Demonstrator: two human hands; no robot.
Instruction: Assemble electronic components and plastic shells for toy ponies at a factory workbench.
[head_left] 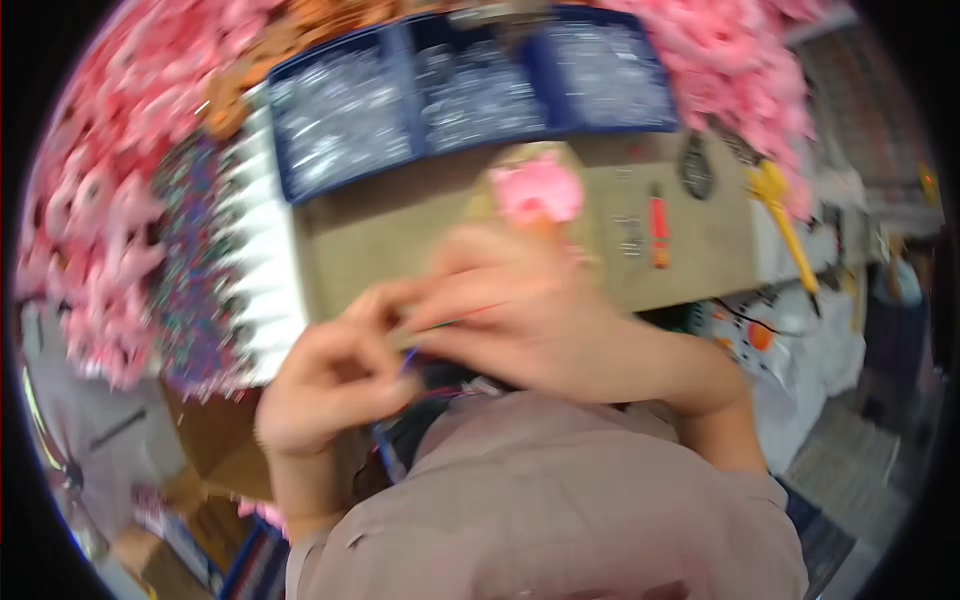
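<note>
Head: blue bins (546, 85) beyond right hand (525, 320)

A head-worn fisheye view looks steeply down, at close range, over the shirt (600, 490) at lower centre toward the bench (370, 245) mid-frame.

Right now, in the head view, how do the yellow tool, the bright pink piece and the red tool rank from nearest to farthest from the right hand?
1. Bright pink piece: just beyond the right hand.
2. Red tool: to the hand's right.
3. Yellow tool: farthest right.
</note>
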